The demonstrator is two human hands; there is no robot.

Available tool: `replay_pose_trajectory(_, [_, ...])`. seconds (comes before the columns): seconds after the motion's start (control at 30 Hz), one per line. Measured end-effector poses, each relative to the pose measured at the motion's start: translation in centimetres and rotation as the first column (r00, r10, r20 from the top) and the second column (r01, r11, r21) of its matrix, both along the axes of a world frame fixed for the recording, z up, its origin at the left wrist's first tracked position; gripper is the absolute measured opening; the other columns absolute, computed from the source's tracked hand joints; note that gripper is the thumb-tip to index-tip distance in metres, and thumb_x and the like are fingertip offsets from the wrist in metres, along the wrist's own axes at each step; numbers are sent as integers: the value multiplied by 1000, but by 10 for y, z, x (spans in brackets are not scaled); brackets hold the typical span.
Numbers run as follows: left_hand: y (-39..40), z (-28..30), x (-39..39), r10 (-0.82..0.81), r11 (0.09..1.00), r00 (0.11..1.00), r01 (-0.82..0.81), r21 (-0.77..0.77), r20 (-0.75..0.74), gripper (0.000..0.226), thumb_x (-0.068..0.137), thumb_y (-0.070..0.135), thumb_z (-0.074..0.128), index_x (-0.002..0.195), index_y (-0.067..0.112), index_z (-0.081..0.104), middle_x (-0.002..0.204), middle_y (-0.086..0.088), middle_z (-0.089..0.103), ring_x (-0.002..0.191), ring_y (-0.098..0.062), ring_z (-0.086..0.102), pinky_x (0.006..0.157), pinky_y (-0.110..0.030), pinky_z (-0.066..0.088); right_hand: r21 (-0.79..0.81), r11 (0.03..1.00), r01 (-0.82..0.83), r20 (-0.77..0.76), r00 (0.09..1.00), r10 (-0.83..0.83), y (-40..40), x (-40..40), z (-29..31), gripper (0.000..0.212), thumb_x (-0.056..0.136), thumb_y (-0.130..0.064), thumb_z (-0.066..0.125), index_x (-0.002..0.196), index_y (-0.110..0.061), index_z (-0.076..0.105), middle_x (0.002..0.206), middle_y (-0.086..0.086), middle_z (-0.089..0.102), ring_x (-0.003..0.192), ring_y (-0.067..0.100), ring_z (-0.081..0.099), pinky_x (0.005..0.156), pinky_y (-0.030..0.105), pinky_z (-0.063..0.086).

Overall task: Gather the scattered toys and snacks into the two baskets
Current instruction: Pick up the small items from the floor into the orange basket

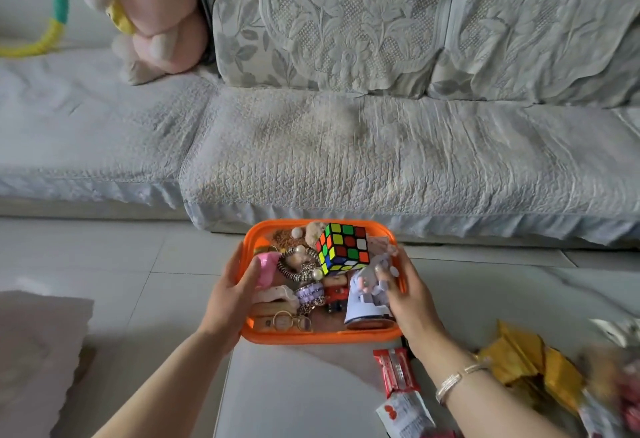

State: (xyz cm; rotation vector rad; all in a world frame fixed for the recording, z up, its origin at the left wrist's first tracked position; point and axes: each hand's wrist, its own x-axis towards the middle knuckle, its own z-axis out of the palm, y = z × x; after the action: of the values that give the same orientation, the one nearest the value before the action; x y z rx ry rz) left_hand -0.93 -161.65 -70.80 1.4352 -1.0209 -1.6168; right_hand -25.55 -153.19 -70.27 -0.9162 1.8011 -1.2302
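While the left hand (230, 293) and the right hand (410, 299) each curl their grip on a side of the full orange basket (311, 335) at the desk's far edge, the snacks (396, 371) near right likely need picking up next.

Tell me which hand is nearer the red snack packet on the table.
Right. The right hand grips the orange basket just above the red snack packet; the left hand holds the basket's far side.

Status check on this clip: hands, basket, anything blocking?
Left hand grips orange basket by its left rim. Right hand grips the right rim. Basket full of toys, cube on top. Snack packets still out on the table; nothing blocking.
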Motion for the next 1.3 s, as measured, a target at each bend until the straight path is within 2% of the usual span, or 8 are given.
replay_pose_trajectory(0.23, [-5, -12, -6, -27, 999, 999, 28, -24, 20, 56, 69, 68, 68, 123, 65, 54, 117, 7, 74, 108, -21, 72, 86, -55, 59, -11, 1000, -1, -14, 1000, 1, -1, -1, 0, 46, 95, -22, 56, 119, -54, 35, 112, -37, 46, 89, -35, 44, 69, -5, 37])
replay_pose_trajectory(0.5, [-10, -22, -1, -34, 998, 996, 38, -52, 80, 84, 62, 85, 66, 140, 61, 43, 131, 8, 67, 117, -21, 66, 96, -56, 54, -20, 1000, -23, -37, 999, 22, 0, -1, 1, 43, 96, -19, 54, 125, -47, 38, 117, -33, 48, 98, -30, 46, 73, -4, 36])
replay_pose_trajectory(0.63, [-12, -25, -2, -34, 998, 994, 40, -56, 103, 76, 61, 86, 65, 132, 69, 45, 131, 8, 66, 118, -21, 65, 99, -55, 52, -24, 999, -47, -39, 998, 46, 0, -2, 2, 44, 96, -15, 53, 133, -33, 38, 119, -28, 48, 97, -30, 46, 73, -4, 35])
replay_pose_trajectory(0.7, [-11, -24, -3, -33, 996, 990, 44, -78, 135, 71, 73, 77, 62, 140, 59, 44, 128, 9, 67, 118, -18, 64, 101, -48, 52, -31, 997, -68, -54, 996, 66, -1, -3, 1, 43, 97, -18, 53, 136, -27, 39, 122, -21, 50, 100, -29, 45, 75, -4, 35])
replay_pose_trajectory(0.8, [-11, -20, -4, -56, 988, 977, 83, -127, 207, 59, 85, 69, 53, 142, 54, 46, 132, 9, 65, 123, -16, 61, 105, -44, 48, -14, 995, -98, -116, 989, 95, -2, -7, -6, 54, 89, -51, 49, 136, -28, 40, 129, -8, 51, 112, -10, 51, 87, 11, 44])
replay_pose_trajectory(0.9, [-12, -21, -2, -78, 981, 954, 125, -148, 289, 80, 80, 75, 42, 153, 44, 35, 151, 5, 51, 137, -19, 49, 117, -45, 35, 41, 993, -111, -201, 972, 117, -3, -11, -13, 67, 82, -72, 34, 139, -37, 34, 140, -8, 43, 121, 9, 50, 100, 40, 46])
replay_pose_trajectory(1.2, [-16, -18, -4, -128, 975, 851, 203, -95, 509, 63, 104, 59, 31, 161, 35, 16, 161, -5, 37, 144, -32, 39, 116, -40, 29, 216, 964, -154, -286, 934, 213, -12, -22, -21, 103, 63, -94, 15, 147, -36, 15, 157, -5, 18, 139, 23, 33, 109, 49, 35])
replay_pose_trajectory(1.3, [-18, -12, -1, -107, 976, 771, 203, -82, 628, 76, 97, 72, 23, 161, 35, 5, 169, -2, 17, 151, -32, 26, 121, -46, 22, 249, 953, -171, -310, 919, 245, -9, -25, -5, 97, 70, -90, 23, 149, -35, 14, 159, -4, 13, 144, 22, 23, 115, 49, 26])
